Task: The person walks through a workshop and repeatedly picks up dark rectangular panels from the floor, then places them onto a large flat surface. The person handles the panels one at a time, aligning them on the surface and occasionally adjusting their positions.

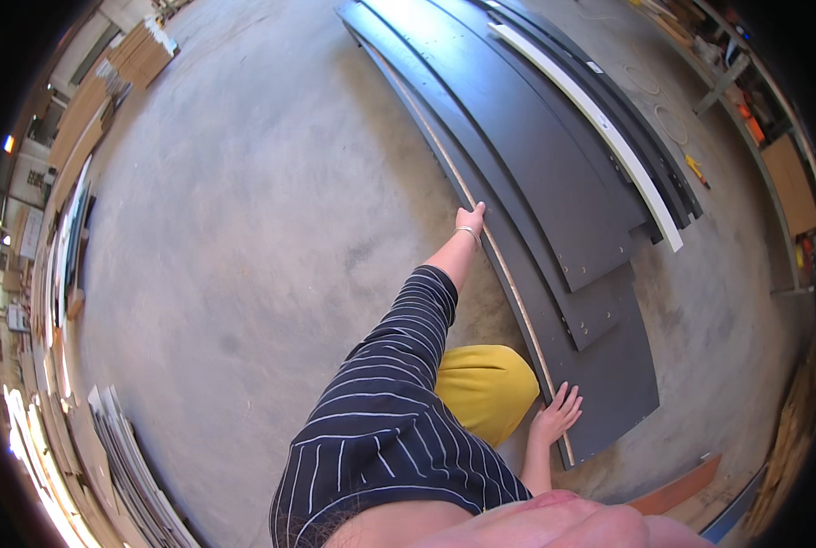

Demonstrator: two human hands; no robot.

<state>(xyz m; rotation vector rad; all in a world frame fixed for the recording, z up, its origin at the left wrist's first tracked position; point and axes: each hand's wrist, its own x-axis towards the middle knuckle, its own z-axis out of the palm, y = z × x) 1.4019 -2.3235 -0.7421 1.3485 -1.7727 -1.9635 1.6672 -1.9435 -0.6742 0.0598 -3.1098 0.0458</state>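
Note:
A long dark grey board (623,384) lies lowest in a stack, its raw particle-board edge (519,297) running along the near left side. Partway up that edge, my left hand (469,222) is closed around the board's rim, with a bracelet at the wrist. My right hand (557,418) rests by the near corner of the same board, fingers stretched out over its top face. On top lie more dark panels (554,183), offset from one another, with small holes near their ends. What my left fingers touch under the rim is hidden.
A white strip (600,119) and dark narrow strips (673,187) lie right of the panels. Beyond is a yellow-handled tool (696,171). Board stacks (134,429) line the left; a shelf (723,84) stands right. A reddish-brown board (678,489) is near my right arm.

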